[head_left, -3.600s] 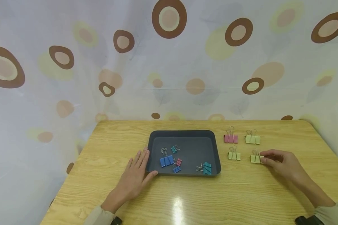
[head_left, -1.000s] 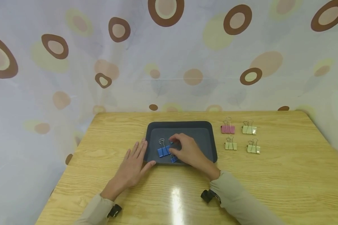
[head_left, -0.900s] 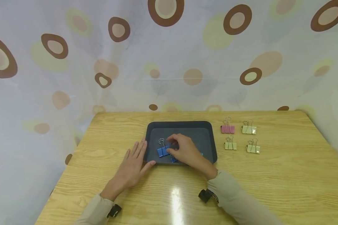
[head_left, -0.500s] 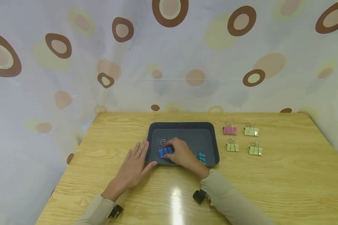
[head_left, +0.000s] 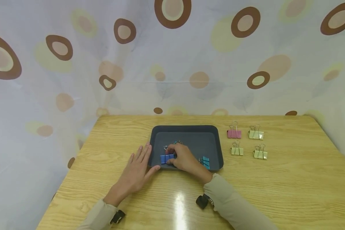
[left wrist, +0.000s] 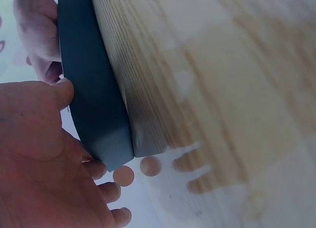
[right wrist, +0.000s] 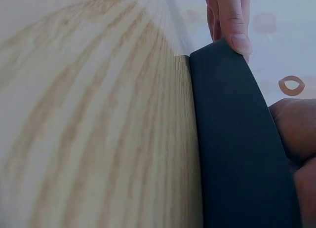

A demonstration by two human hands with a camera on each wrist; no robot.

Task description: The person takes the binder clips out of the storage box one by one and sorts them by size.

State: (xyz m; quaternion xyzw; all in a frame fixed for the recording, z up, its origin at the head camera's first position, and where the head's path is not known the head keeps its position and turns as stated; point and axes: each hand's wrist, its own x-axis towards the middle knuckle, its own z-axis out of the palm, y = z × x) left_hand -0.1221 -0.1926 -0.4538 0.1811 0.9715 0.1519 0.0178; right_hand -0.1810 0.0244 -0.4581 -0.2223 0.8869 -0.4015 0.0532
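Your right hand [head_left: 181,157] inside tray [head_left: 211,131], fingers pinching blue clip [head_left: 166,158]; left hand [head_left: 138,171] flat, fingers straight, thumb against tray's near-left corner.

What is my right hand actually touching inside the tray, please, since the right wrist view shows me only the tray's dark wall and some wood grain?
Observer: In the head view, your right hand has its fingertips on the large blue binder clip near the left end of the tray.
Operator: Thank you. Is anything else in the tray?
Observer: Yes, a teal clip lies just right of your wrist, near the front wall.
Operator: And where is my left hand?
Observer: The left hand lies flat on the table, thumb against the tray's front left corner.
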